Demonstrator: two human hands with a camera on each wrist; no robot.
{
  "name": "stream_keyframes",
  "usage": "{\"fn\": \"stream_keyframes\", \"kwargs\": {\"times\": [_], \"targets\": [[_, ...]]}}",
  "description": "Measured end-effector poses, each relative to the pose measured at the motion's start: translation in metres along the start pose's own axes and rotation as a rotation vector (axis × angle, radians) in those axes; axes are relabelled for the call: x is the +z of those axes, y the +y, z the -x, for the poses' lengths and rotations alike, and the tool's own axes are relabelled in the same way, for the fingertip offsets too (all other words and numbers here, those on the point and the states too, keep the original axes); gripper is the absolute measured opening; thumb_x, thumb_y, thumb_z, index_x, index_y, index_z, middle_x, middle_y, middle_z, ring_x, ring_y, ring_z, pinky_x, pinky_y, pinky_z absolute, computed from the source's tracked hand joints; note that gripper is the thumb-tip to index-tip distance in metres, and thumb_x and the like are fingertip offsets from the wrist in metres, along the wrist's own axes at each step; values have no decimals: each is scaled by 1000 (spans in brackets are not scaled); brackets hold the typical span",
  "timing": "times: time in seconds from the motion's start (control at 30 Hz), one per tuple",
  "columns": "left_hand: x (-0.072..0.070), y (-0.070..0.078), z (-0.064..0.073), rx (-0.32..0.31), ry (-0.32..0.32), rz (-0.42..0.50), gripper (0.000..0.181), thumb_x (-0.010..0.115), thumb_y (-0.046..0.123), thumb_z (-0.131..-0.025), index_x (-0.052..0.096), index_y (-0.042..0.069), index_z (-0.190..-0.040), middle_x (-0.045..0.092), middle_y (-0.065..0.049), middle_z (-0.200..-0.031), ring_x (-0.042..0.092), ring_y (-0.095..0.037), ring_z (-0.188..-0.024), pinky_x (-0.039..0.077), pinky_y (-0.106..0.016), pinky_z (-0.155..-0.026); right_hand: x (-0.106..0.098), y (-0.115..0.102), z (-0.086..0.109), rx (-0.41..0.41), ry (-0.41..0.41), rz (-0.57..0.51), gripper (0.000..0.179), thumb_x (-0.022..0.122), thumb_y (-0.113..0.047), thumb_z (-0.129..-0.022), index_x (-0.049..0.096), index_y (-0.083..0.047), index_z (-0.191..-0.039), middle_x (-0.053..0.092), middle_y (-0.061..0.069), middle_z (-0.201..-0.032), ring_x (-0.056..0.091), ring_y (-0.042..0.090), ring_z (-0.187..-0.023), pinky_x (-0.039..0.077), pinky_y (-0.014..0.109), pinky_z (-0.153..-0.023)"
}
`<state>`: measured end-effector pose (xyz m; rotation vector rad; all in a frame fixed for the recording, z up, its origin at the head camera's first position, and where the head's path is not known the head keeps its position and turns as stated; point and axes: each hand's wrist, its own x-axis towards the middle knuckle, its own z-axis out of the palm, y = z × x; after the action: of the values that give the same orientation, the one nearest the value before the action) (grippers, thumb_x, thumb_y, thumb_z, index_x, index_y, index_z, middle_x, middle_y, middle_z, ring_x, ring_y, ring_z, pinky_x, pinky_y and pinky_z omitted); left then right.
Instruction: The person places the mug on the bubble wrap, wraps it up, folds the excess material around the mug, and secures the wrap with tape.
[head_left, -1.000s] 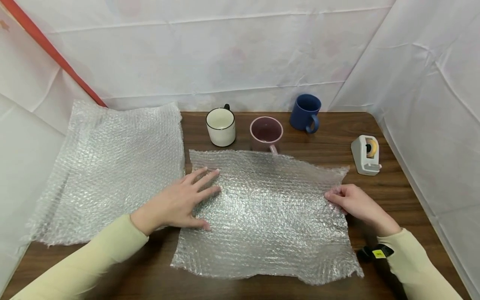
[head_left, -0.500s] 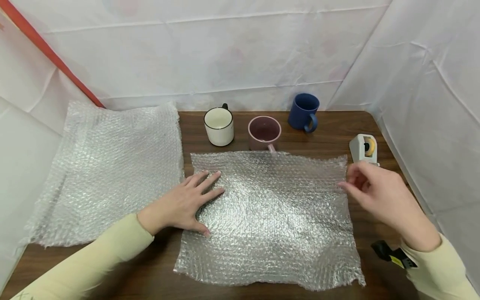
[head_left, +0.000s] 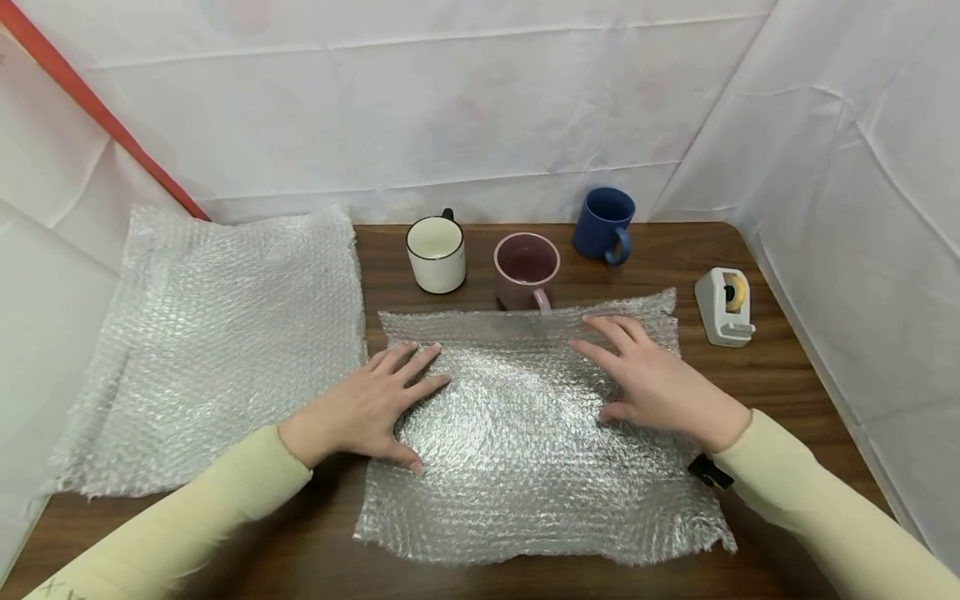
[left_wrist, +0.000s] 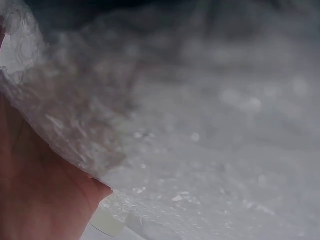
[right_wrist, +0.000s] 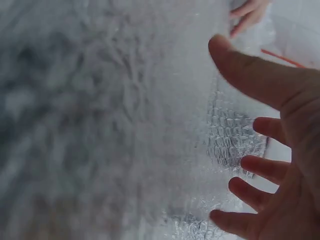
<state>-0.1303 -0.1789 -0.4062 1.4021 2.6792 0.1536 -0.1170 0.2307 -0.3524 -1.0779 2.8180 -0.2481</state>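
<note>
Across the right bubble wrap (head_left: 510, 467), we've got left hand (head_left: 367, 410) on its left side, right hand (head_left: 658, 385) over its right, both spread-fingered.

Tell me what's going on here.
A person's left grip rests, fingers spread, on the left side of a bubble wrap sheet; the right grip is open over the sheet's right part. Behind it stand a white mug, a mauve mug and a blue mug, all unwrapped. A tape dispenser is to the right, a second sheet to the left.
</note>
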Motion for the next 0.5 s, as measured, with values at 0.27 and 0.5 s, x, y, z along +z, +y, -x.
{"fn": "stream_keyframes", "kwargs": {"times": [0.27, 0.5], "targets": [[1, 1, -3, -27, -21, -1, 124, 55, 95, -58, 42, 17, -153, 21, -20, -161, 29, -48, -140, 29, -60, -111, 19, 15, -19, 94, -162, -130, 114, 86, -50, -71, 22, -15, -160, 17, 21, -160, 20, 46, -144, 50, 56, -92], [0, -3, -6, -47, -37, 13, 126, 56, 95, -56, 42, 16, -152, 22, -21, -161, 27, -49, -140, 29, -63, -110, 24, 24, -34, 125, -210, -140, 112, 78, -61, -75, 21, -15, -160, 20, 22, -160, 23, 48, -143, 43, 62, -99]]}}
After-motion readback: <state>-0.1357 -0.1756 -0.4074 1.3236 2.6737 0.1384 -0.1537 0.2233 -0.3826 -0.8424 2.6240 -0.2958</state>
